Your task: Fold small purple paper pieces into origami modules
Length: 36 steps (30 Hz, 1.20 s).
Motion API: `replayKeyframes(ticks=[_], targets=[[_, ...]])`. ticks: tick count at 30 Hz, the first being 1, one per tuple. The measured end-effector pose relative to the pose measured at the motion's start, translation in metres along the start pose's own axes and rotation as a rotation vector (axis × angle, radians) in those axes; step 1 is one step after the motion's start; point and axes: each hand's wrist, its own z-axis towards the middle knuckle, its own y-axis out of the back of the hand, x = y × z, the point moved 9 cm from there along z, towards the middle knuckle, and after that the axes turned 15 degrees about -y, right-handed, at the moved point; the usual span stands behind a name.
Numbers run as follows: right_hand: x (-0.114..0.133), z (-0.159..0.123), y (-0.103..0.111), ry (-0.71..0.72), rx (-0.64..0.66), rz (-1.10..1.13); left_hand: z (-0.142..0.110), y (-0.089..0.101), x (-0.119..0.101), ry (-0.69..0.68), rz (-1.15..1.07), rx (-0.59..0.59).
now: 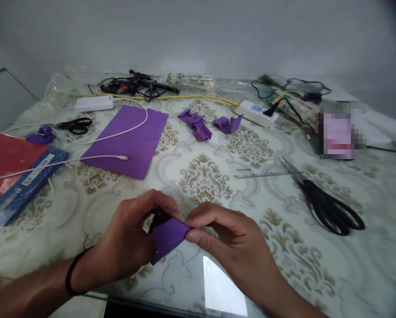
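A folded piece of purple paper [170, 238] is held between both hands above the near part of the table. My left hand [131, 229] is closed around its left side, and the inner folds there are partly hidden by the fingers. At the right corner, my right hand [226, 234] pinches the paper between thumb and index finger. Beyond the hands lie a purple folded strip with several pleats [196, 124] and a smaller folded purple piece [228, 124]. A stack of flat purple paper [125, 141] rests to the left of them.
Large black-handled scissors [330, 205] lie at right, blades over a clear ruler [264, 174]. A white power strip [256, 113] stands behind. At left are a packet of red paper [15, 170], small scissors [74, 125] and a white cable [115, 134]. A glue gun [138, 84] sits farther back.
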Motion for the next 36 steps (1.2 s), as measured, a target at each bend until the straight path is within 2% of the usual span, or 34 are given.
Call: replayKeyframes(ticks=[6, 8, 12, 15, 19, 24, 30, 33, 36], targets=[[0.000, 0.002, 0.002, -0.017, -0.008, 0.006, 0.001, -0.003, -0.003, -0.077, 0.027, 0.007], [-0.005, 0.003, 0.002, -0.052, 0.003, -0.001, 0.000, -0.005, 0.000, -0.058, 0.006, 0.015], [-0.015, 0.007, 0.000, -0.154, 0.094, 0.022, 0.000, -0.010, 0.016, 0.151, -0.046, 0.082], [-0.021, 0.007, -0.002, -0.222, 0.161, 0.074, -0.005, -0.020, 0.027, 0.339, -0.119, 0.210], [-0.030, 0.009, -0.005, -0.298, 0.204, 0.130, -0.011, -0.023, 0.037, 0.446, -0.116, 0.283], [-0.037, 0.013, -0.005, -0.314, 0.201, 0.151, -0.016, -0.026, 0.043, 0.448, -0.149, 0.268], [-0.035, 0.014, 0.005, -0.289, 0.114, 0.183, -0.011, -0.031, 0.031, 0.404, -0.328, 0.227], [-0.023, 0.012, 0.008, -0.209, 0.070, 0.047, -0.009, -0.028, 0.028, 0.368, -0.283, 0.220], [-0.019, 0.011, 0.001, -0.183, 0.113, -0.097, -0.009, -0.028, 0.024, 0.299, -0.213, 0.261]])
